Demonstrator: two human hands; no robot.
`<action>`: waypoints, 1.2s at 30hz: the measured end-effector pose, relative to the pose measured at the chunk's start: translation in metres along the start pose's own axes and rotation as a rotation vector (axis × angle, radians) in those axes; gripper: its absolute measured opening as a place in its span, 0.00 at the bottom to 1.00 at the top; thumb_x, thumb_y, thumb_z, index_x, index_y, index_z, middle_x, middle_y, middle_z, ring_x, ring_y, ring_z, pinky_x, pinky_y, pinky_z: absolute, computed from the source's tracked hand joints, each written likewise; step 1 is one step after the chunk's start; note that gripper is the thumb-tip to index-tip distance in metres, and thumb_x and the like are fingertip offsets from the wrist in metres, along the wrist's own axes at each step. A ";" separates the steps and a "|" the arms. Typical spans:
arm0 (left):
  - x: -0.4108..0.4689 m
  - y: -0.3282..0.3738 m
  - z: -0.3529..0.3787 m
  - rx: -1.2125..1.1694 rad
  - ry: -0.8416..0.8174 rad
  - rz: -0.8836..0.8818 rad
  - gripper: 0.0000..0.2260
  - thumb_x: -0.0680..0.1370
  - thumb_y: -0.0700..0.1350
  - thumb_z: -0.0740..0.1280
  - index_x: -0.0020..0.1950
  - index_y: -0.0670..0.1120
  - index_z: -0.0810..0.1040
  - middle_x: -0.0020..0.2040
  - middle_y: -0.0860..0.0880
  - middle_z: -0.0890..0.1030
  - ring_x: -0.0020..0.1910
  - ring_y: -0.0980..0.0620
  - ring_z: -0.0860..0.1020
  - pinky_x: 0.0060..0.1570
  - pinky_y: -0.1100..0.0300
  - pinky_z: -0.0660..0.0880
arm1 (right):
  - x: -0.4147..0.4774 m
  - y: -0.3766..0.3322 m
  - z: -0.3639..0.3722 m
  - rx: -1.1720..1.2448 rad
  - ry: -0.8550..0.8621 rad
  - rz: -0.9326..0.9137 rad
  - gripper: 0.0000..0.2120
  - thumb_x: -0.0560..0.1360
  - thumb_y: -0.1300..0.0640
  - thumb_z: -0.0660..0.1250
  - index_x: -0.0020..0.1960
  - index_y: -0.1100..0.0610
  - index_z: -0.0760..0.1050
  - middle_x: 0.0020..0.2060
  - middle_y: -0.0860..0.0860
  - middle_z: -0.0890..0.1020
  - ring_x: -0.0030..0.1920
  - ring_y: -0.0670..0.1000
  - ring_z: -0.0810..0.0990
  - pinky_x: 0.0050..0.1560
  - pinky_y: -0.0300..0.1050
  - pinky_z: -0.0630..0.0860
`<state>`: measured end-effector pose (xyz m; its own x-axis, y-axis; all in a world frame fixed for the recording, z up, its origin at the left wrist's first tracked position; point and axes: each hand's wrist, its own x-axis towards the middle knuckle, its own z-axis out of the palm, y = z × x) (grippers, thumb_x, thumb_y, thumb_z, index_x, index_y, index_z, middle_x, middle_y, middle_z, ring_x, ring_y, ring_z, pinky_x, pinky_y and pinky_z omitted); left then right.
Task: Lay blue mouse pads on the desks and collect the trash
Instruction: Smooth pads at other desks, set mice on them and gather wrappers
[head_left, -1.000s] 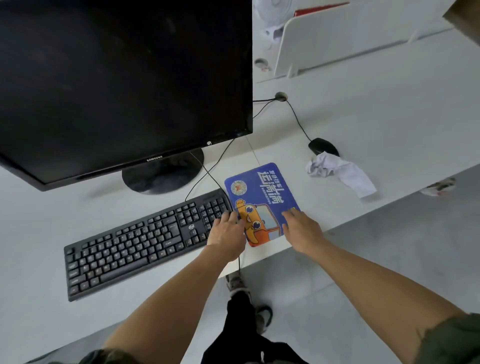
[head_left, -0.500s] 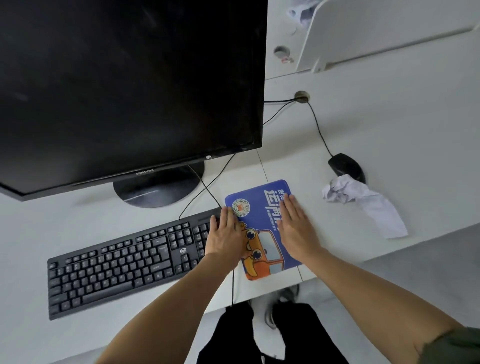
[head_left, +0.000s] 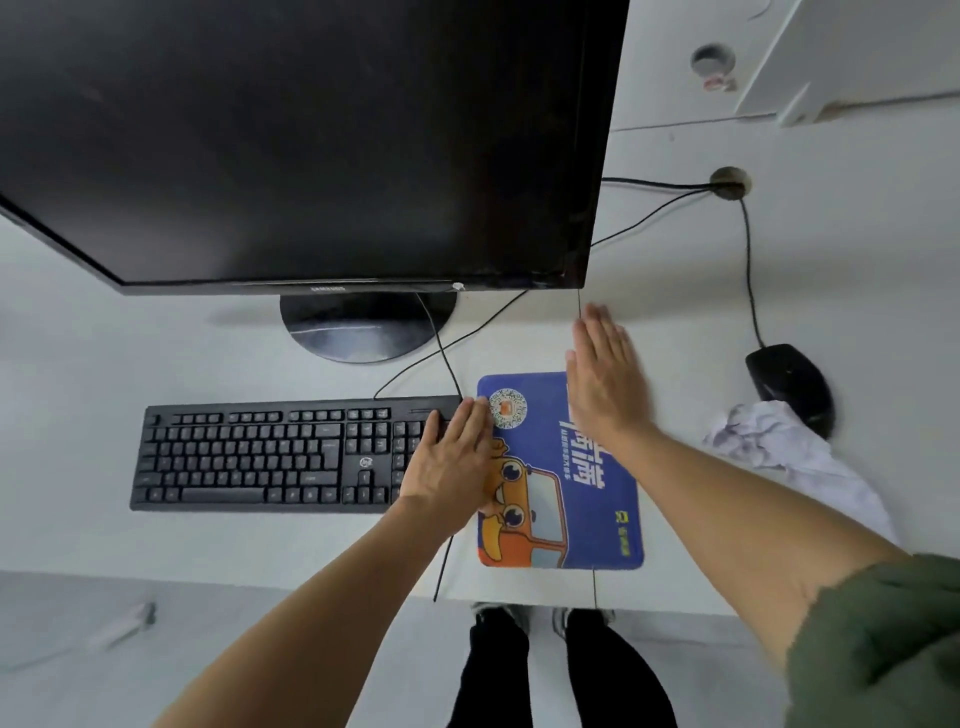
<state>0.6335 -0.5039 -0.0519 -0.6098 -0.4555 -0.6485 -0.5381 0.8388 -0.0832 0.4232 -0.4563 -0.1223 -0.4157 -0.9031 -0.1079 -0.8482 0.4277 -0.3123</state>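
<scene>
A blue mouse pad (head_left: 587, 499) with an orange cartoon car lies flat on the white desk (head_left: 234, 540), right of the keyboard. My left hand (head_left: 454, 460) rests flat on the pad's left edge, overlapping the keyboard's right end. My right hand (head_left: 602, 374) is flat with fingers straight, over the pad's far edge and reaching past it toward the monitor. A crumpled white paper (head_left: 779, 452) lies on the desk to the right of the pad, beside a black mouse (head_left: 789, 387). Neither hand holds anything.
A large black monitor (head_left: 311, 135) on a round stand (head_left: 358, 327) fills the back. A black keyboard (head_left: 280, 454) sits left of the pad. Cables run to a desk grommet (head_left: 730, 182). The desk's front edge is near my feet (head_left: 545, 618).
My right hand slid forward along the pad to its far edge. The left hand stayed at the pad's left side. The view shifted closer over the desk.
</scene>
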 end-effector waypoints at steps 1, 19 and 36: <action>0.000 0.001 0.000 0.000 0.009 -0.013 0.49 0.74 0.64 0.65 0.78 0.42 0.38 0.79 0.44 0.37 0.78 0.46 0.37 0.76 0.42 0.43 | -0.001 0.001 0.001 -0.008 0.010 -0.009 0.27 0.83 0.51 0.43 0.77 0.64 0.55 0.77 0.58 0.56 0.78 0.55 0.52 0.77 0.50 0.51; -0.035 0.017 0.022 -0.178 0.110 -0.080 0.33 0.82 0.48 0.58 0.79 0.41 0.42 0.80 0.45 0.43 0.78 0.46 0.40 0.76 0.41 0.47 | -0.176 -0.009 0.008 -0.179 -0.186 -0.003 0.36 0.81 0.39 0.39 0.77 0.66 0.54 0.77 0.61 0.55 0.78 0.58 0.51 0.75 0.53 0.52; -0.032 0.008 0.047 -0.353 0.320 -0.065 0.30 0.81 0.52 0.61 0.79 0.45 0.53 0.80 0.49 0.51 0.79 0.50 0.42 0.75 0.47 0.40 | 0.036 -0.072 0.008 -0.175 -0.066 0.039 0.33 0.82 0.42 0.44 0.79 0.63 0.44 0.78 0.59 0.46 0.78 0.56 0.43 0.78 0.52 0.43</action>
<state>0.6762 -0.4688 -0.0672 -0.6869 -0.6190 -0.3807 -0.7120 0.6782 0.1821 0.4724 -0.5198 -0.1108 -0.4321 -0.8837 -0.1802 -0.8782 0.4577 -0.1387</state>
